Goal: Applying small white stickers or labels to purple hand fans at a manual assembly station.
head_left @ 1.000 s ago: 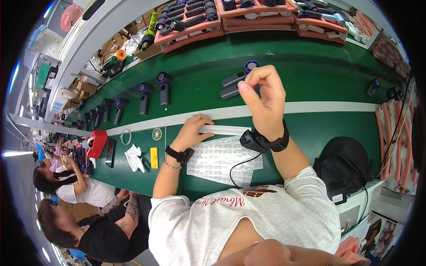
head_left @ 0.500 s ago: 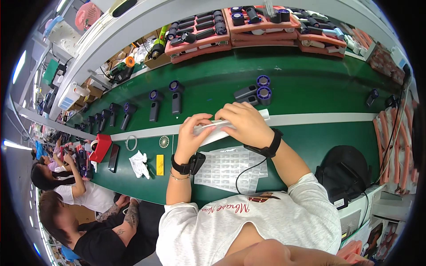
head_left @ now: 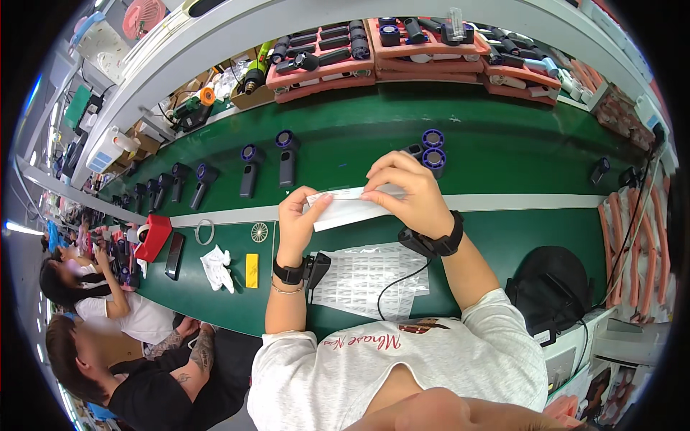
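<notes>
Between my two hands is a white sheet of labels, held above the near side of the green bench, with small print along its upper edge. My left hand pinches its left end between thumb and fingers. At the upper edge further right, the thumb and index finger of my right hand are closed on the sheet, and this hand hides its right end. Below my hands, several printed label sheets lie overlapping on the bench. Beyond my right hand stand grey handheld devices with round purple-ringed heads, partly covered by it.
More such devices line the far strip leftward. A white rail crosses the bench. Left lie a yellow block, white gloves, a phone and a red dispenser. A black bag is right; co-workers sit left.
The sheet's face has tipped into view, showing more of its white surface. My right hand has lifted slightly, its fingers now pinching at the upper edge. The head view has shifted a little.
</notes>
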`<state>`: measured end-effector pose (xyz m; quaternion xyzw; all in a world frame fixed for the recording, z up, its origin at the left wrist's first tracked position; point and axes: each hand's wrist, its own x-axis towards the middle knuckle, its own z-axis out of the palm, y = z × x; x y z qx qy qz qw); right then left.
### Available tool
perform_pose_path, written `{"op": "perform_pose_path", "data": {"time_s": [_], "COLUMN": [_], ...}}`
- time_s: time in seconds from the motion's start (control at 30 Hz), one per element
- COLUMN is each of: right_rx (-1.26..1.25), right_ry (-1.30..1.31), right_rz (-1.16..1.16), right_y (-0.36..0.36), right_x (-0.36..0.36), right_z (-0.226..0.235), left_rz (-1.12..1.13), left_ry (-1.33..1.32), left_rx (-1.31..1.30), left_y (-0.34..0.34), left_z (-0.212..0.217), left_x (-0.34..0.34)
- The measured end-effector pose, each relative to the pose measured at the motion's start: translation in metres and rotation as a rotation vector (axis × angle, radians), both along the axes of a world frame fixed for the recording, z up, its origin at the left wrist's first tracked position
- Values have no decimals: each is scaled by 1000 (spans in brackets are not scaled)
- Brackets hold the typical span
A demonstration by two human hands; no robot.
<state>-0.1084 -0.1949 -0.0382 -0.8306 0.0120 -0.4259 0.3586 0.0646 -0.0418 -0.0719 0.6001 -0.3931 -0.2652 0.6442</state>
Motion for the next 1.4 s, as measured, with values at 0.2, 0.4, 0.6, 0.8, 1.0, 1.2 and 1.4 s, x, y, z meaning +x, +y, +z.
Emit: {"op": "perform_pose_path", "data": {"time_s": [0.2, 0.4, 0.6, 0.8, 1.0, 1.2, 1.4], "right_rx": [2, 13, 118, 139, 136, 171, 275], "right_ry": [50, 140, 12, -27, -40, -36, -291], "right_rz": [47, 77, 83, 19, 2, 1, -137], "right_y": [4, 4, -6, -4, -4, -6, 0], "right_x": [4, -2, -8, -11, -15, -19, -4], "right_z": [0, 0, 6, 11, 13, 12, 10], "left_rz": [-2, -32, -99, 150, 620, 526, 395], "left_ry": [-262, -253, -305, -963, -750, -726, -647], "left_rx": [47, 56, 307, 356, 888, 1042, 730], "left_y": [-4, -5, 0, 2, -40, -102, -120], "left_z": [0, -11, -29, -58, -55, -56, -72], "left_x": [-18, -16, 0, 86, 170, 145, 143]}}
